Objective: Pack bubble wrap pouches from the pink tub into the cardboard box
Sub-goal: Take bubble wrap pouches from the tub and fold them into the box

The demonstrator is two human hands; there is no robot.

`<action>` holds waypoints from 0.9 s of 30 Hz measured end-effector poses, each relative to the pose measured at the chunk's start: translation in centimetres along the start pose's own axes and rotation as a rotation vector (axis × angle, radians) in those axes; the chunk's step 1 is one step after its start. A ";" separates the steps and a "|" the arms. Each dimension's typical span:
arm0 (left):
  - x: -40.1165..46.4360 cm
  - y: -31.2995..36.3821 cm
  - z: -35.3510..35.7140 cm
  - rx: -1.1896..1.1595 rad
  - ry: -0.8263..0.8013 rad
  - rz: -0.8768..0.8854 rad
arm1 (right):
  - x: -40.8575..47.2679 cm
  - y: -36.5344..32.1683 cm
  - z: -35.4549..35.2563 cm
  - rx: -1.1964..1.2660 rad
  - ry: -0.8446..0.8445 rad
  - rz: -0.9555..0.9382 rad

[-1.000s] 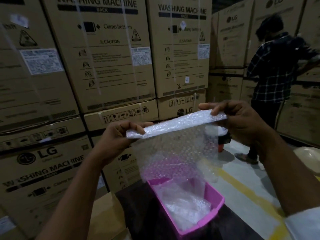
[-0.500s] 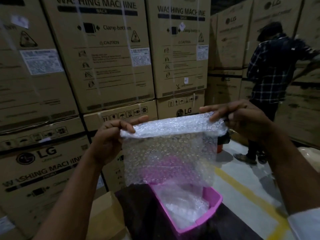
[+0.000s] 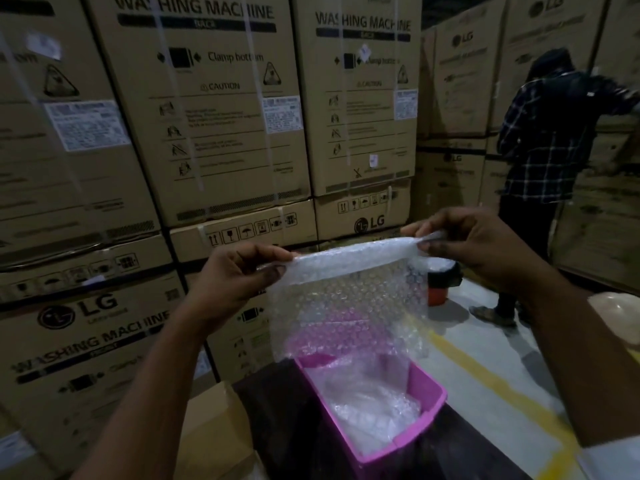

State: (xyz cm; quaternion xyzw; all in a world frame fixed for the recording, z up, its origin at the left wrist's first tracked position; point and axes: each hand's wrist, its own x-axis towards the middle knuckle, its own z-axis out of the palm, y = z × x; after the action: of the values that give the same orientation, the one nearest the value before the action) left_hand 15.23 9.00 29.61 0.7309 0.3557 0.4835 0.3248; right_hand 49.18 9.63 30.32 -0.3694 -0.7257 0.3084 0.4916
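Hands [image 3: 239, 275] [image 3: 474, 244] pinch pouch [image 3: 346, 306]; boxes [image 3: 214, 109] read "LG", seemingly "WASHING MACHINE".

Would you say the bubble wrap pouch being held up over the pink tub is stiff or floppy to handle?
Probably floppy: the bubble wrap pouch hangs limp below its folded top edge, which the left hand and right hand pinch at either end. It likely weighs little, since fingertip pinches carry it. The smooth film may be a bit slippery. It hangs above the pink tub.
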 end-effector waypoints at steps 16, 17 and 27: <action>-0.1 -4.7 3.5 -0.523 0.002 -0.425 | 0.4 0.9 1.9 0.267 0.082 0.180; -0.1 -4.9 3.6 -0.524 0.000 -0.424 | 0.4 1.1 1.9 0.272 0.094 0.193; 0.3 -5.5 3.1 -0.468 -0.054 -0.389 | 0.4 3.5 1.8 0.433 -0.007 0.327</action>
State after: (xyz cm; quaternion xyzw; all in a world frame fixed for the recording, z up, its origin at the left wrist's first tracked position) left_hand 17.06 11.76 24.24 0.5668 0.3592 0.4615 0.5802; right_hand 48.26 11.71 27.07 -0.3670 -0.5753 0.5328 0.5005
